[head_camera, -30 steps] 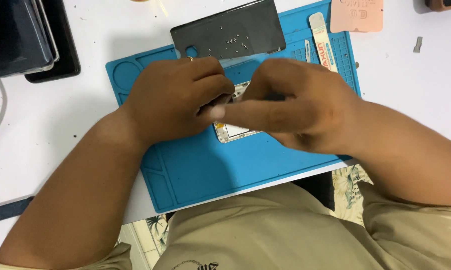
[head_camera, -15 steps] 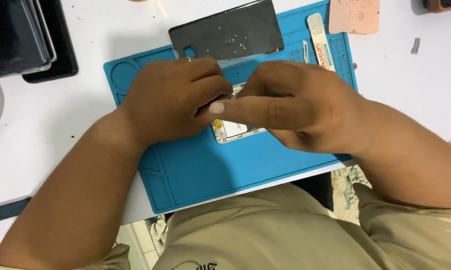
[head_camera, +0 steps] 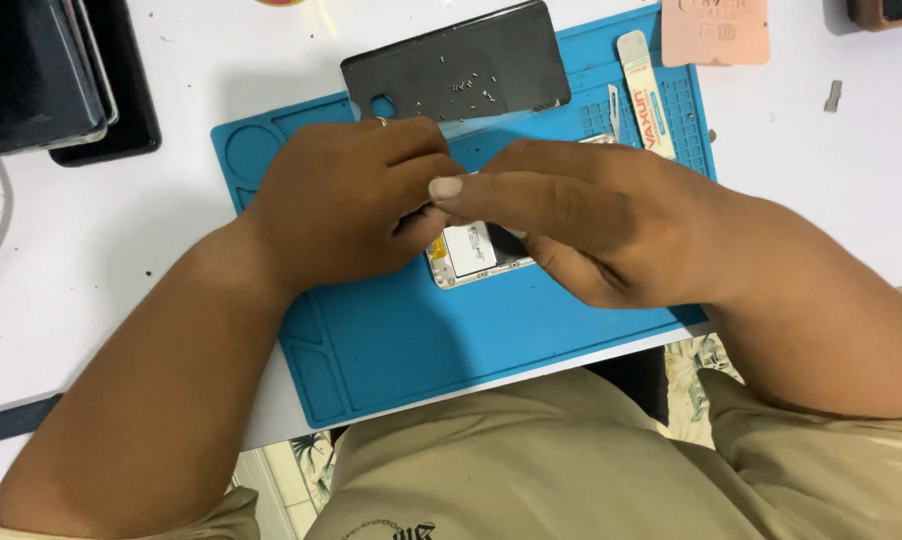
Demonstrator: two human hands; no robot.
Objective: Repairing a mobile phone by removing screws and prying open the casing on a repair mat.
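The phone (head_camera: 471,250) lies open on the blue mat (head_camera: 491,330), near its middle, mostly hidden under both hands. Its back cover (head_camera: 456,62) is already off and rests at the mat's far edge, with a scatter of small screws (head_camera: 471,88) lying on it, so the opening and at least some unscrewing look done. The work inside the body seems to be under way; how much of it is left cannot be judged, since the hands cover most of the innards.

The left hand (head_camera: 346,205) sits on the phone's left end, fingers curled narrow against it. The right hand (head_camera: 591,225) reaches across from the right, its fingers (head_camera: 461,188) pinched close together over the phone; whether they hold a small part or tool cannot be told.

Counted: one phone body, one back cover, one mat, one white pry tool (head_camera: 643,85) on the mat's far right, one pink card (head_camera: 716,30) beyond it, a stack of dark devices (head_camera: 41,75) at the far left of the tabletop (head_camera: 91,260), and one small grey scrap (head_camera: 833,95) at the right. The screws are too small to count exactly.
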